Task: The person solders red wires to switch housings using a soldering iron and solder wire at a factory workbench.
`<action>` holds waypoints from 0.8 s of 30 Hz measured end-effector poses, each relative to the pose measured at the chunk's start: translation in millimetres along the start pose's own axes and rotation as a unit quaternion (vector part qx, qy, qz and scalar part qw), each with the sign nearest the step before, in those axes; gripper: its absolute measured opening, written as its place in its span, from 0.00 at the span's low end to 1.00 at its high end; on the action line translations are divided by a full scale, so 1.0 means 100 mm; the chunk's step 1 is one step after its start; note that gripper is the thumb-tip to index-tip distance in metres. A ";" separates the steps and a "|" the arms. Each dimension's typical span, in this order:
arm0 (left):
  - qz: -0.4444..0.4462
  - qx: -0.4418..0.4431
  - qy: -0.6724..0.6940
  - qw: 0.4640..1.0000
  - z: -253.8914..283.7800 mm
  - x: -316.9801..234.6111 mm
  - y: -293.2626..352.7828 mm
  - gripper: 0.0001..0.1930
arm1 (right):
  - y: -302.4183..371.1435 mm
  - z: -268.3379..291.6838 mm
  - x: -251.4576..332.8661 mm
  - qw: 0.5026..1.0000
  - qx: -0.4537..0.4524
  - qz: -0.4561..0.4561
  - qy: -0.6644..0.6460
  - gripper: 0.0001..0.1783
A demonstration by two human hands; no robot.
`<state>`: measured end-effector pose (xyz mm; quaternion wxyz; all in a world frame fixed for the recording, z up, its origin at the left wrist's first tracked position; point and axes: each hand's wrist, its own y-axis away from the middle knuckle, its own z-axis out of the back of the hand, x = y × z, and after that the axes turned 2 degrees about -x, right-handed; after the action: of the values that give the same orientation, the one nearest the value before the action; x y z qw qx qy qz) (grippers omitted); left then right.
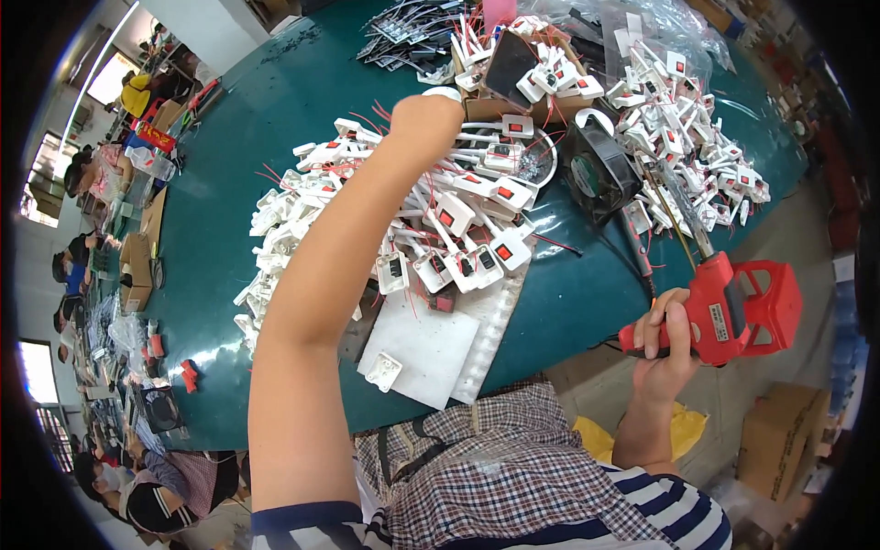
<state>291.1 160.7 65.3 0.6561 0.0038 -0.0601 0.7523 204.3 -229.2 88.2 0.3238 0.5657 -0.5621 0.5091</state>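
My right hand (667, 344) is wrapped around the handle of a red soldering gun (720, 316), whose metal tip points up and away over the table edge. Stretched across the pile, my left hand (426, 117) is at the far side, its fingers hidden behind the back of the hand. A small white piece (443, 93) shows just beyond it; whether the hand grips it I cannot tell. Below and around that arm lie many white plastic switch housings (456, 213) with red rocker switches and thin red wires. An open white housing (383, 371) rests alone on a white foam sheet (431, 344).
A black fan (598, 170) stands right of the pile. Another heap of white switch housings (674, 128) lies at the far right, near a cardboard box (568, 108) holding more. Black cables (412, 37) lie at the back. Other people sit along the left.
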 end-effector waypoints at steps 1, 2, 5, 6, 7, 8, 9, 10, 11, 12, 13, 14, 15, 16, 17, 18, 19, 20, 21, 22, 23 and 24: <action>-0.009 -0.053 -0.016 0.998 0.05 0.03 0.04 0.06 | 0.01 0.00 0.00 1.000 0.000 -0.001 0.000 0.08; -0.019 -0.104 -0.031 0.994 0.12 0.03 0.09 0.05 | 0.03 0.01 -0.02 1.000 -0.020 -0.008 0.000 0.08; -0.030 -0.128 -0.036 0.991 0.40 0.16 0.31 0.04 | 0.06 0.01 -0.04 0.999 -0.035 -0.020 0.001 0.07; -0.030 -0.124 -0.014 0.992 0.48 0.21 0.42 0.05 | 0.06 0.01 -0.04 0.999 -0.031 -0.024 0.003 0.07; -0.027 -0.121 -0.013 0.992 0.54 0.28 0.52 0.05 | 0.06 0.00 -0.05 0.999 -0.029 -0.028 0.004 0.07; -0.032 -0.128 0.006 0.991 0.58 0.36 0.63 0.05 | 0.05 -0.01 -0.05 0.999 -0.022 -0.026 0.005 0.07; -0.036 -0.134 0.026 0.990 0.62 0.44 0.75 0.06 | 0.03 -0.02 -0.06 1.000 -0.016 -0.026 0.005 0.07; -0.063 -0.165 0.034 0.984 0.68 0.50 0.93 0.07 | 0.01 -0.04 -0.05 0.999 -0.007 -0.036 0.009 0.07; -0.085 -0.187 0.049 0.977 0.74 0.51 1.10 0.07 | 0.01 -0.02 -0.05 1.000 0.002 -0.030 -0.006 0.06; -0.105 -0.209 0.064 0.970 0.78 0.49 1.27 0.08 | 0.01 -0.01 -0.06 0.999 0.011 -0.025 -0.021 0.06; -0.089 -0.197 0.069 0.974 0.83 0.44 1.48 0.08 | 0.01 0.00 -0.05 0.999 0.026 -0.021 -0.027 0.06; -0.121 -0.200 0.069 0.970 0.85 0.40 1.63 0.08 | 0.02 -0.01 -0.06 0.999 0.032 -0.036 -0.023 0.06; -0.153 -0.203 0.068 0.965 0.84 0.35 1.79 0.09 | 0.04 -0.01 -0.06 0.999 0.039 -0.025 -0.019 0.06; -0.160 -0.186 0.072 0.967 0.80 0.30 1.96 0.11 | 0.07 0.00 -0.07 0.999 0.044 -0.012 -0.017 0.06; -0.152 -0.169 0.086 0.970 0.77 0.24 2.12 0.11 | 0.08 0.01 -0.10 0.998 0.065 -0.015 -0.017 0.06; -0.144 -0.154 0.101 0.972 0.71 0.18 2.27 0.12 | 0.09 -0.03 -0.12 0.997 0.073 -0.021 -0.016 0.06; -0.140 -0.154 0.100 0.973 0.65 0.12 2.40 0.11 | 0.12 -0.06 -0.14 0.996 0.087 -0.030 -0.012 0.06; -0.122 -0.141 0.115 0.976 0.55 0.08 2.52 0.11 | 0.14 -0.09 -0.16 0.994 0.099 -0.037 -0.007 0.06; -0.109 -0.139 0.109 0.978 0.47 0.06 2.63 0.11 | 0.18 -0.13 -0.18 0.994 0.105 -0.039 -0.004 0.06; -0.094 -0.137 0.105 0.980 0.42 0.03 2.74 0.12 | 0.22 -0.18 -0.17 0.991 0.127 -0.042 -0.007 0.06; -0.088 -0.138 0.111 0.980 0.35 0.01 2.81 0.12 | 0.27 -0.23 -0.16 0.988 0.149 -0.045 -0.010 0.06; -0.076 -0.139 0.116 0.981 0.27 0.01 2.87 0.13 | 0.32 -0.29 -0.16 0.987 0.155 -0.047 -0.004 0.06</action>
<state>6.0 121.1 67.3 0.7078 -0.1699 -0.0875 0.6800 169.9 -202.2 74.6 0.2534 0.6369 -0.4507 0.5719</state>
